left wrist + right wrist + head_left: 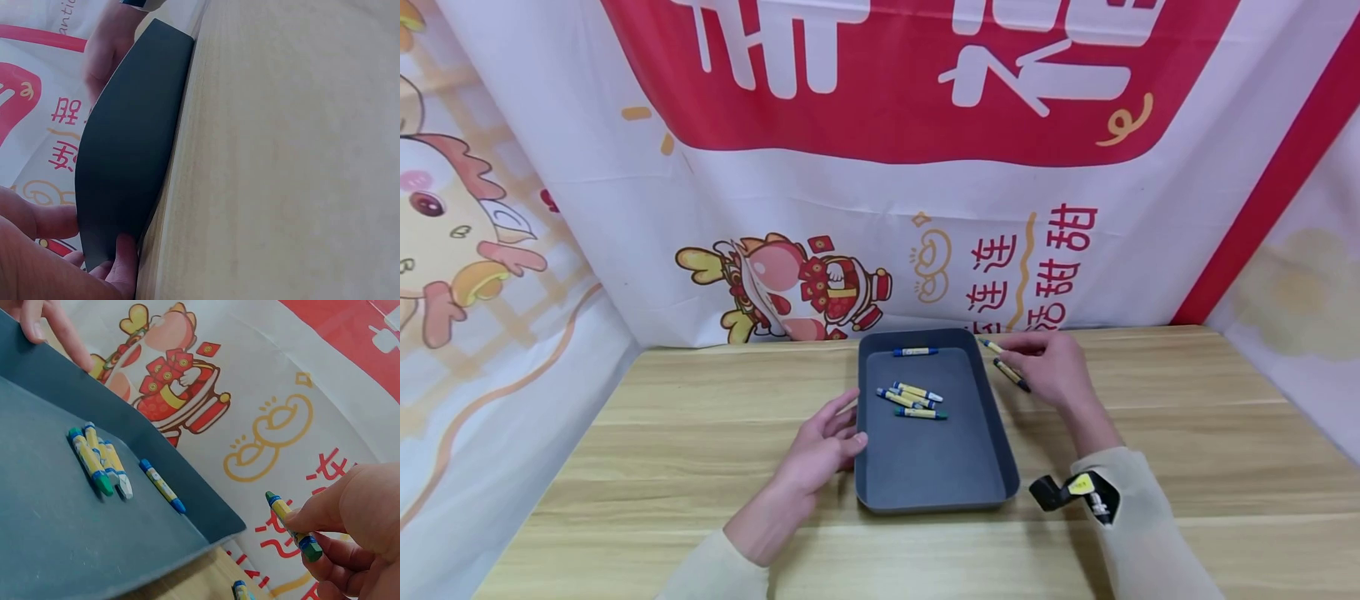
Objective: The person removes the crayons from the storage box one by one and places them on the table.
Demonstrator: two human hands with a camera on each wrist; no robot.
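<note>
The grey tray [932, 475] lies lengthwise on the table, with several crayons in it. One blue crayon [916, 352] is alone near the far end; a small pile [910, 396] and a green-tipped crayon [921, 413] sit mid-tray. My left hand [823, 450] grips the tray's left side, thumb at the rim and fingers along the outer wall. Beyond the right side, my right hand [1052, 367] pinches a green crayon [281, 507] between thumb and fingers. Another yellow-wrapped crayon [241, 589] shows below it, outside the tray.
A wood-grain table [700, 467] carries everything. Behind its far edge hangs a white and red printed cloth [895, 192], with another patterned cloth [535, 292] on the left side. On the right sleeve is a small black camera mount [1075, 493].
</note>
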